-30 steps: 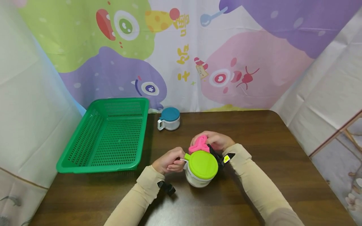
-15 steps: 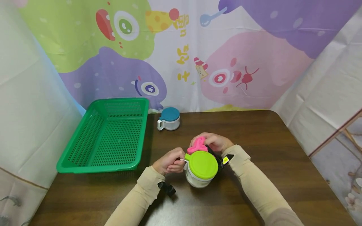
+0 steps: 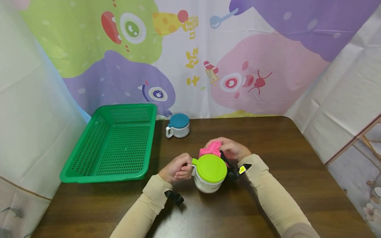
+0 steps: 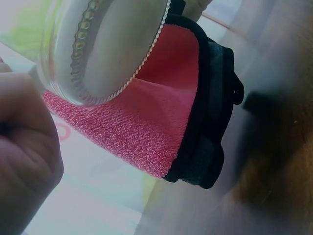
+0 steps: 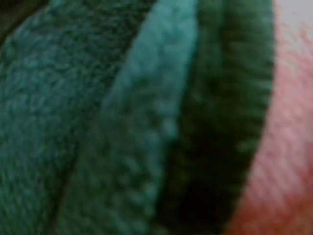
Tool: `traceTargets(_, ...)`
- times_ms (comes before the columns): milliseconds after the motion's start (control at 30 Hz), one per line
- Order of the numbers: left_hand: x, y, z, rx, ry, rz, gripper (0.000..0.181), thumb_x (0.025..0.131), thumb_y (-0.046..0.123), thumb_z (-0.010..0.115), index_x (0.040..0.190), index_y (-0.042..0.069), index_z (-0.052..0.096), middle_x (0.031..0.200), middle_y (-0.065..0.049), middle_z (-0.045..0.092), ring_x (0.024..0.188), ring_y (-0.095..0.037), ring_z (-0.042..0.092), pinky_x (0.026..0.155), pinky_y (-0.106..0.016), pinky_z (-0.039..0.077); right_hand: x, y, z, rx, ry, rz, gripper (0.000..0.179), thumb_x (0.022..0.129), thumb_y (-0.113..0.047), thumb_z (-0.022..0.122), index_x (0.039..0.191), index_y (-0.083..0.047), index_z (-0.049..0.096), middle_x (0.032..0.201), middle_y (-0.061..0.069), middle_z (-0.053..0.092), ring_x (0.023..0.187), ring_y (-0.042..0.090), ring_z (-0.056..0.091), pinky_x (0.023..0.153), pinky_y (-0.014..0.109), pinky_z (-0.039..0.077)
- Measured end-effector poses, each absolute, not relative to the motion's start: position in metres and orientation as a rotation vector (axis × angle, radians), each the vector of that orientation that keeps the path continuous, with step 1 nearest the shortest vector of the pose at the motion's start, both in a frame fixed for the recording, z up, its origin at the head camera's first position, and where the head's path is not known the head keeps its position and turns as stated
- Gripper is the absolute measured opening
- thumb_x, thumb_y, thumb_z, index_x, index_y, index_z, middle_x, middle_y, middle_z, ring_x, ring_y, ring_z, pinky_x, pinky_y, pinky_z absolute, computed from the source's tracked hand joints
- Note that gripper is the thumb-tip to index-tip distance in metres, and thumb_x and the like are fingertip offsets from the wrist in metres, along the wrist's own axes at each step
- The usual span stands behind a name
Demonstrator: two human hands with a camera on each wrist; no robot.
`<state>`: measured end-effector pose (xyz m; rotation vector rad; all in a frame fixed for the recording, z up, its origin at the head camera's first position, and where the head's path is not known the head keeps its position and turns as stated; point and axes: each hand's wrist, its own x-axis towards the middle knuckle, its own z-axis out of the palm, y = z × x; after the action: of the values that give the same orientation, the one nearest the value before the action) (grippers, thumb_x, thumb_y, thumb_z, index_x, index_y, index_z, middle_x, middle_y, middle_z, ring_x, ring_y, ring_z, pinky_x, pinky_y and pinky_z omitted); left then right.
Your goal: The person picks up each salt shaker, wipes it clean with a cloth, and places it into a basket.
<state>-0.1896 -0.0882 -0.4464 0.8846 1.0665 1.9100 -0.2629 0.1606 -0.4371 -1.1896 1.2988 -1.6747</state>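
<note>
In the head view my left hand [image 3: 177, 168] grips the handle of a clear seasoning jar with a lime-green lid [image 3: 211, 168]. A pink cloth [image 3: 209, 150] with dark edging is bunched in my right hand [image 3: 233, 149], pressed to the jar's far side. The left wrist view shows the jar's ridged glass base [image 4: 124, 46] tilted towards the camera, with the cloth [image 4: 146, 122] spread behind it. Teal and pink cloth pile [image 5: 132, 122] fills the right wrist view, hiding the right fingers there.
A green perforated basket [image 3: 147, 145] stands on the left of the brown wooden table [image 3: 268, 138]. Behind the hands, near the back edge, is a similar jar with a blue lid [image 3: 179, 120]. A cartoon-printed curtain [image 3: 190, 99] hangs behind the table.
The green-lidded jar has shifted slightly up and left in the head view with my left hand. My right hand has moved a little right, and the cloth's folds have changed shape.
</note>
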Motion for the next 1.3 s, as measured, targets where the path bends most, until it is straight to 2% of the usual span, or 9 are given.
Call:
traceTargets(267, -0.187, -0.089, -0.442, 0.889, 1.092, 1.921, 0.039, 0.089, 0.007, 0.025, 0.050, 0.011, 0.026, 0.040, -0.002, 0.020, 0.027, -0.015, 0.018, 0.032, -0.024, 0.013, -0.259, 0.166, -0.430, -1.223, 1.253, -1.695, 0.048, 0.089, -0.001, 0.034, 0.124, -0.015, 0.063, 0.121, -0.006, 0.067, 0.111, 0.010, 0.061, 0.096, 0.024, 0.049)
traceTargets(433, -0.188, -0.091, -0.442, 0.877, 1.094, 1.953, 0.040, 0.089, 0.006, 0.024, 0.049, 0.011, 0.026, 0.039, -0.002, 0.020, 0.027, -0.016, 0.018, 0.033, -0.025, 0.013, -0.258, 0.170, -0.427, -1.180, 1.201, -1.737, 0.043, 0.091, -0.002, 0.037, 0.124, -0.013, 0.063, 0.120, -0.004, 0.067, 0.110, 0.010, 0.061, 0.093, 0.024, 0.051)
traceTargets(633, -0.188, -0.094, -0.443, 0.845, 1.094, 1.971, 0.041, 0.090, 0.009, 0.025, 0.049, 0.011, 0.027, 0.039, -0.001, 0.023, 0.028, -0.017, 0.018, 0.033, -0.024, 0.016, -0.256, 0.175, -0.430, -1.130, 1.186, -1.794, 0.046, 0.093, 0.000, 0.035, 0.126, -0.015, 0.063, 0.122, -0.006, 0.067, 0.110, 0.009, 0.062, 0.093, 0.024, 0.052)
traceTargets(833, -0.188, -0.098, -0.440, 0.822, 1.056, 2.001, 0.040, 0.091, 0.010, 0.022, 0.051, 0.012, 0.025, 0.040, -0.001, 0.022, 0.030, -0.020, 0.014, 0.035, -0.028, 0.010, -0.252, 0.183, -0.430, -1.056, 1.211, -1.900, 0.057, 0.088, 0.008, 0.027, 0.125, -0.016, 0.063, 0.123, -0.005, 0.067, 0.111, 0.009, 0.062, 0.094, 0.024, 0.051)
traceTargets(967, -0.188, -0.100, -0.439, 0.816, 1.055, 2.011, 0.039, 0.090, 0.009, 0.020, 0.051, 0.012, 0.025, 0.040, -0.002, 0.021, 0.030, -0.019, 0.014, 0.035, -0.028, 0.009, -0.247, 0.187, -0.426, -1.019, 1.220, -1.928, 0.054, 0.088, 0.007, 0.030, 0.124, -0.017, 0.064, 0.121, -0.005, 0.068, 0.108, 0.008, 0.063, 0.093, 0.023, 0.051)
traceTargets(1300, -0.188, -0.098, -0.435, 0.727, 1.187, 2.024, 0.042, 0.091, 0.010, 0.025, 0.050, 0.014, 0.028, 0.039, 0.006, 0.031, 0.029, -0.008, 0.027, 0.035, -0.015, 0.026, -0.248, 0.188, -0.426, -0.986, 1.319, -1.913, 0.062, 0.085, 0.011, 0.026, 0.124, -0.019, 0.064, 0.122, -0.007, 0.068, 0.109, 0.007, 0.062, 0.093, 0.021, 0.050)
